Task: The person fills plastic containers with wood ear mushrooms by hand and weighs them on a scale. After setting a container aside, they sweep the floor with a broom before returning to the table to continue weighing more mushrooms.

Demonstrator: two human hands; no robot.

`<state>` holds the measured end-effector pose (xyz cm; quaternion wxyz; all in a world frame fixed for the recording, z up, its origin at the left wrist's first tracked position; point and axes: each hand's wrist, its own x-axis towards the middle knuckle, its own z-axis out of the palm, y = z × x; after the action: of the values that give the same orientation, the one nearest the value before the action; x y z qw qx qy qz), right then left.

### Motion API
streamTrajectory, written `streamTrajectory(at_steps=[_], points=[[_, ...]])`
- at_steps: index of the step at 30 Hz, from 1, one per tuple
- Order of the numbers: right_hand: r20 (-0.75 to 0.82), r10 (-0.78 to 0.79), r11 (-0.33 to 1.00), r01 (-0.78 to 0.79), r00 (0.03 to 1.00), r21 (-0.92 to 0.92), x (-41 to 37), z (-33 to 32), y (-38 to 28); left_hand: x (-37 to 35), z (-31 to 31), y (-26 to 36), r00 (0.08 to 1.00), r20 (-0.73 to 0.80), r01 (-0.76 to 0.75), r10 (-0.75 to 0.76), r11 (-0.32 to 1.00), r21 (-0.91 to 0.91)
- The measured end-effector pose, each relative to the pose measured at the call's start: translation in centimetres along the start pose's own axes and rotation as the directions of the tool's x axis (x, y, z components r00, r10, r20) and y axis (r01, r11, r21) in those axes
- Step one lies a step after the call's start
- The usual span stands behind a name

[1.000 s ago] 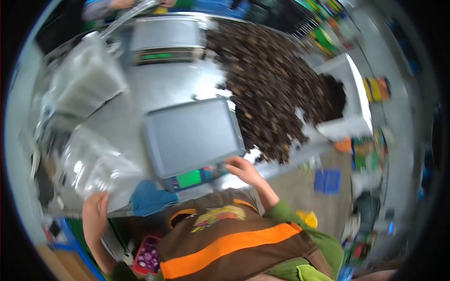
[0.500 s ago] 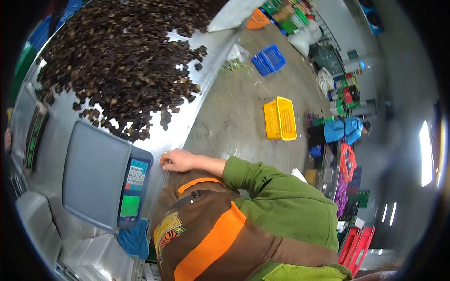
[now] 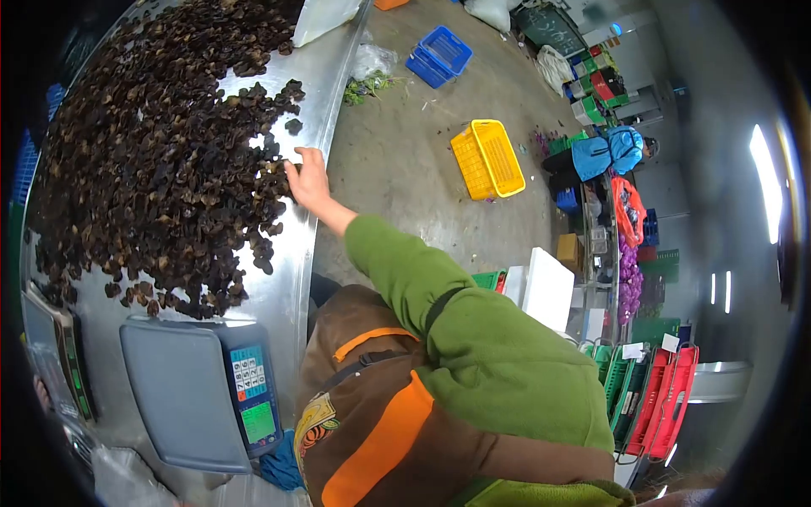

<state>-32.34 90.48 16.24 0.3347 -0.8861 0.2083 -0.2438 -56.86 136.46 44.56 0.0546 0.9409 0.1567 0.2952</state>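
My right hand (image 3: pixel 309 181), in a green sleeve, reaches over the edge of the metal table (image 3: pixel 283 291). Its thumb and fingers are apart, right at the border of a wide heap of dark brown wood ear mushrooms (image 3: pixel 160 160). A few pieces lie beside the thumb. Below the heap stands a grey weighing scale (image 3: pixel 182 393) with a keypad and a lit green display (image 3: pixel 257 421). A blue cloth (image 3: pixel 283 460) lies by the scale, against my brown apron (image 3: pixel 389 431). My left hand is outside the view.
A second scale (image 3: pixel 55 355) stands at the left, with part of another person's hand (image 3: pixel 40 395) nearby. On the floor are a yellow crate (image 3: pixel 488 160) and a blue crate (image 3: pixel 439 57). A person in blue (image 3: pixel 608 152) stands farther off, near shelves. Red crates (image 3: pixel 663 401) stand at the right.
My right hand has moved from beside the scale up to the edge of the mushroom heap, the arm stretching out. The view has shifted, so the scale and heap appear lower.
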Motion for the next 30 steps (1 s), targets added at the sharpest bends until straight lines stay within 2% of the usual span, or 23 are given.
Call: streamTrajectory(at_steps=[2,3,4,5,6,8,10,12,14,16,17,18,19,22,24,25,27,29,30], points=[[0.064,0.064,0.991,-0.056,0.996,-0.118,1.7,1.7,-0.3,-1.6,6.1,-2.0,0.963,0.106,-0.215,0.247,0.946,-0.243],[0.064,0.074,0.991,-0.067,0.995,-0.115,1.7,2.3,-0.7,-2.5,9.2,-2.8,0.954,0.139,-0.210,0.266,0.923,-0.323],[0.099,0.148,0.970,-0.125,0.984,-0.206,1.6,2.9,-1.1,-3.7,11.9,-3.7,0.942,0.170,-0.201,0.289,0.893,-0.403],[0.125,0.227,0.937,-0.182,0.966,-0.299,1.3,3.3,-1.4,-4.3,12.8,-2.5,0.938,0.236,-0.149,0.256,0.908,-0.390],[0.093,0.195,0.924,-0.151,0.976,-0.352,0.6,3.7,-1.9,-4.7,13.3,-1.1,0.927,0.303,-0.098,0.221,0.922,-0.375],[0.128,0.278,0.943,-0.245,0.952,-0.227,-0.8,3.2,-4.3,-5.4,14.5,-0.3,0.904,0.345,-0.114,0.252,0.921,-0.373],[0.110,0.195,0.979,-0.187,0.975,-0.075,-3.3,4.0,-5.0,-6.1,15.4,0.3,0.882,0.390,-0.115,0.263,0.925,-0.363],[0.156,0.141,0.989,-0.145,0.978,0.016,-4.9,4.5,-6.0,-6.6,16.0,0.9,0.832,0.511,0.003,0.216,0.919,-0.393],[0.192,0.055,0.995,-0.070,0.980,0.075,-5.9,4.9,-7.2,-6.9,16.9,1.1,0.846,0.499,0.054,0.186,0.902,-0.429],[0.234,-0.091,0.990,0.063,0.968,0.124,-6.1,5.6,-7.7,-5.9,16.6,2.2,0.855,0.481,0.055,0.191,0.890,-0.452],[0.293,-0.164,0.986,0.151,0.942,0.065,-6.1,5.5,-8.5,-5.7,16.5,2.1,0.856,0.486,0.063,0.176,0.898,-0.436],[0.351,-0.243,0.967,0.254,0.904,0.015,-5.8,5.7,-9.1,-4.9,16.3,2.0,0.846,0.485,0.021,0.222,0.895,-0.446],[0.348,-0.364,0.922,0.388,0.864,0.003,-5.2,5.9,-9.2,-4.5,16.0,2.2,0.853,0.489,0.060,0.183,0.897,-0.439],[0.402,-0.318,0.907,0.399,0.858,-0.135,-2.9,7.0,-10.2,-2.7,13.2,2.2,0.863,0.495,0.149,0.097,0.889,-0.434],[0.535,-0.140,0.928,0.298,0.833,-0.221,-1.7,6.9,-11.5,0.0,9.9,2.0,0.865,0.499,0.216,0.047,0.863,-0.456],[0.508,-0.165,0.917,0.321,0.845,-0.236,-1.8,6.9,-11.9,1.3,7.7,1.7,0.870,0.493,0.244,0.020,0.850,-0.466],[0.502,-0.159,0.918,0.314,0.850,-0.241,-2.5,7.4,-11.7,3.2,3.9,0.0,0.935,0.348,0.131,0.064,0.851,-0.509],[0.459,-0.180,0.914,0.320,0.870,-0.248,-3.4,7.8,-11.2,3.7,0.3,-2.3,0.957,0.274,0.223,-0.097,0.849,-0.479],[0.458,-0.193,0.913,0.330,0.868,-0.241,-3.5,8.2,-11.2,2.8,-1.6,-4.2,0.942,0.261,0.321,-0.209,0.785,-0.530]])
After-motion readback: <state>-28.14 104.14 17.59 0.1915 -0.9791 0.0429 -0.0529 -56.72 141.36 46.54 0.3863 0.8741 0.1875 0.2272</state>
